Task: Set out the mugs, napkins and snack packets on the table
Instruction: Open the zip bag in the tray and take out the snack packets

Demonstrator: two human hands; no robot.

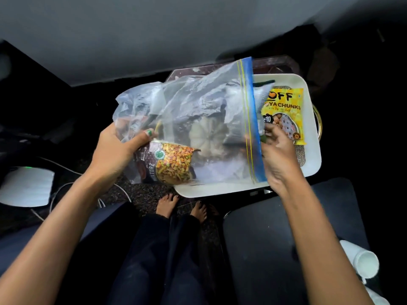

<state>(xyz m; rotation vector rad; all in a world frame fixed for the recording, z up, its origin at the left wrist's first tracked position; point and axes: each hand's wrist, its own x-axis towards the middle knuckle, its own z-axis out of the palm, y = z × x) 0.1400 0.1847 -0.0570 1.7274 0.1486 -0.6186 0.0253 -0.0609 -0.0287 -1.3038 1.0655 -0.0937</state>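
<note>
I hold a clear zip bag (198, 102) with a blue zip strip above a white tray (220, 190). My left hand (116, 153) grips the bag's closed end. My right hand (277, 155) pinches its open blue edge. Inside the bag lie a brown mixture snack packet (171, 164), a silvery packet (235, 119) and a pale ribbed round thing (207, 137). A yellow soya chunks packet (286, 111) lies on the tray to the right of the bag's mouth.
The tray sits on a small dark table (275, 64). A dark chair seat (264, 234) stands at lower right, with a white cup (361, 260) lying at its edge. A white device (26, 186) with cables sits at left. My bare feet (182, 205) stand below the tray.
</note>
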